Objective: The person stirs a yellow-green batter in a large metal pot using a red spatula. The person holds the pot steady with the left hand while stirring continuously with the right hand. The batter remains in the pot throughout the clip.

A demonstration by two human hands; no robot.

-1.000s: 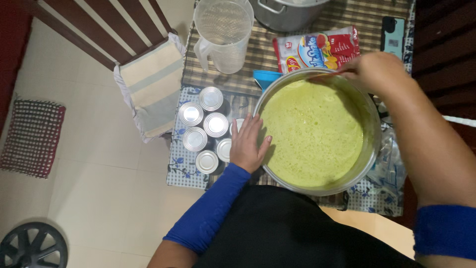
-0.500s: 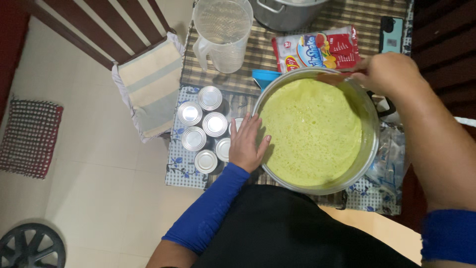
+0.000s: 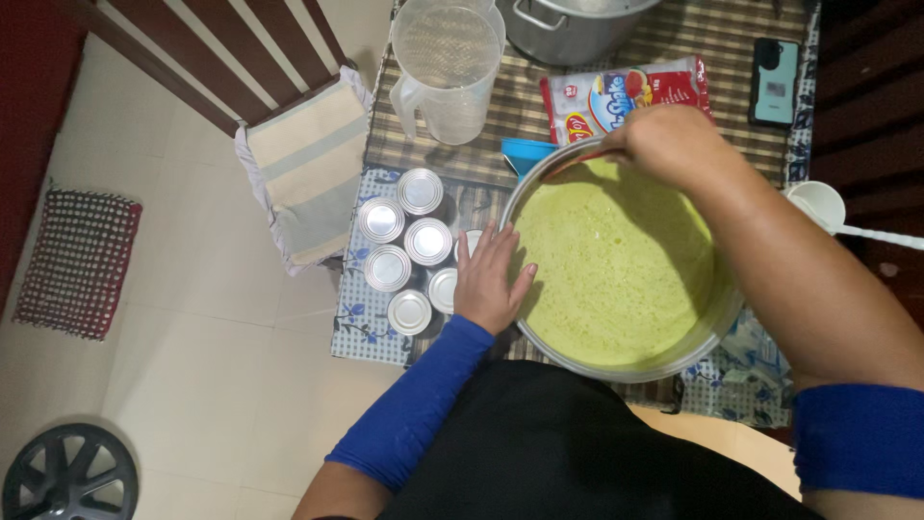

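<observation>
We see the left hand [image 3: 489, 281] lying flat, fingers spread, against the outer wall of the big pot [image 3: 714, 318] of green batter at mid-frame. The right hand [image 3: 667, 143] is clenched over the pot's upper rim; whether it grips anything we cannot tell. Left of the pot stand six small tins [image 3: 406, 243].

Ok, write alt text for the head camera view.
Seen from above, a person's left hand steadies a big metal pot of green batter while the right hand reaches over its far rim. Small metal cups cluster left of the pot, with a clear plastic jug beyond.
</observation>
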